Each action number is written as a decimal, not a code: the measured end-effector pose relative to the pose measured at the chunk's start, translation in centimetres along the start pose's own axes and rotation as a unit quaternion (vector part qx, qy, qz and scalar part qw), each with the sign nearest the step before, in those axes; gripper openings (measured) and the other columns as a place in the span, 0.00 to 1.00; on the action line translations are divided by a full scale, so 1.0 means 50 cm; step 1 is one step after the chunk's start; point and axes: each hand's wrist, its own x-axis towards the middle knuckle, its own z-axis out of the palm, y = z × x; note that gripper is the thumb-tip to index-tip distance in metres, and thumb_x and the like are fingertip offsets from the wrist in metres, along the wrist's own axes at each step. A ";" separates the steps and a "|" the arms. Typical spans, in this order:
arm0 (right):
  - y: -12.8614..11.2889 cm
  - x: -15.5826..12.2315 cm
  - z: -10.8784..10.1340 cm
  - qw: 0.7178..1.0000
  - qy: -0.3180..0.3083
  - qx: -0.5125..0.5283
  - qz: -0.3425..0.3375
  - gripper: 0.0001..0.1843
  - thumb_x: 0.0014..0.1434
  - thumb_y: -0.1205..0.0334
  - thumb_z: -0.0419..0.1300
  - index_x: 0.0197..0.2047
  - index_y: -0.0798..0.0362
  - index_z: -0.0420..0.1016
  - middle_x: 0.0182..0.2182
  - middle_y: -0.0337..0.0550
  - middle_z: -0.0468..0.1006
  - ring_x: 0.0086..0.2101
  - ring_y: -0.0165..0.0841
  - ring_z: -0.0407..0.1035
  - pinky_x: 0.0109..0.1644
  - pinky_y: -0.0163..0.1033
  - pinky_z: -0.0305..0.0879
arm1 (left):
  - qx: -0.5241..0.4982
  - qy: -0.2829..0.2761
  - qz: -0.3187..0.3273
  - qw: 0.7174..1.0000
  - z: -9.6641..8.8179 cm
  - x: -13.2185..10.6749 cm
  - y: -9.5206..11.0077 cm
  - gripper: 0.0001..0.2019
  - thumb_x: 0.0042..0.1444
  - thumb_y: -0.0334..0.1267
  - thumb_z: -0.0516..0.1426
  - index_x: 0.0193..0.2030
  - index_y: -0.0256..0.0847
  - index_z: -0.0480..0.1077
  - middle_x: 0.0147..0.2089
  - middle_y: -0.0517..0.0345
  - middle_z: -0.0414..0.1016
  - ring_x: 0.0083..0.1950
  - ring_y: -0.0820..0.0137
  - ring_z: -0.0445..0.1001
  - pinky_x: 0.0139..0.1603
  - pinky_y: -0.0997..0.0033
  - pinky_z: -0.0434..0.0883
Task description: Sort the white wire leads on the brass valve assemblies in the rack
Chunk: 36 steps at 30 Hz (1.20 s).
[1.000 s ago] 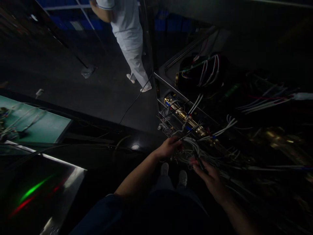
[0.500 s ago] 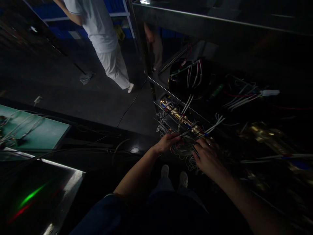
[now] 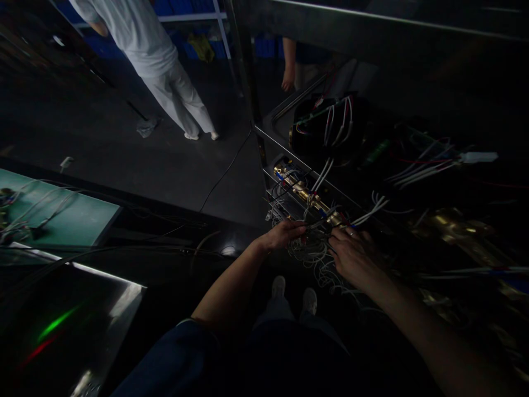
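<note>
The scene is very dark. My left hand (image 3: 283, 234) reaches into a tangle of white wires (image 3: 309, 251) at the near end of an open metal frame (image 3: 273, 138), its fingers pinched together on wires there. Close beside it, my right hand (image 3: 351, 256) has its fingers curled down into the same bundle, just below a row of brass fittings (image 3: 308, 196). What each hand grips inside the bundle is too dark to name. My two shoes (image 3: 293, 292) show on the floor below the hands.
Further wires (image 3: 334, 118) and a dark block fill the frame to the right. A person in pale clothes (image 3: 157, 60) stands at the back left; another person's arm (image 3: 287, 74) hangs behind the frame. A green-topped bench (image 3: 78, 218) with cables lies left, and a shiny panel (image 3: 103, 309) below it.
My right hand has moved up and left into the wire bundle, close to my left hand. The person in pale clothes has stepped leftward, and a second person's arm has come into view.
</note>
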 end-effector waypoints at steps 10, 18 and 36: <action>0.009 0.015 -0.007 0.995 -0.063 0.064 0.046 0.04 0.55 0.67 0.56 0.33 0.54 0.73 0.42 0.48 0.74 0.47 0.43 0.66 0.46 0.46 0.61 | -0.016 -0.007 0.011 1.000 -0.018 0.019 -0.005 0.19 0.59 0.49 0.52 0.34 0.33 0.72 0.29 0.60 0.68 0.30 0.76 0.62 0.35 0.74 0.61; 0.024 0.030 -0.009 0.988 -0.102 0.108 0.041 0.05 0.55 0.66 0.56 0.33 0.54 0.73 0.41 0.47 0.75 0.44 0.39 0.68 0.48 0.44 0.62 | -0.003 0.003 0.006 1.000 -0.012 0.017 0.001 0.13 0.60 0.40 0.52 0.38 0.32 0.75 0.32 0.57 0.74 0.37 0.72 0.68 0.46 0.71 0.64; 0.021 0.040 -0.007 0.981 -0.153 0.110 0.047 0.05 0.57 0.66 0.55 0.32 0.54 0.72 0.38 0.48 0.75 0.43 0.39 0.69 0.47 0.41 0.62 | -0.016 -0.010 0.010 1.000 -0.017 0.013 -0.012 0.13 0.62 0.36 0.50 0.39 0.31 0.74 0.33 0.57 0.73 0.36 0.74 0.68 0.45 0.71 0.65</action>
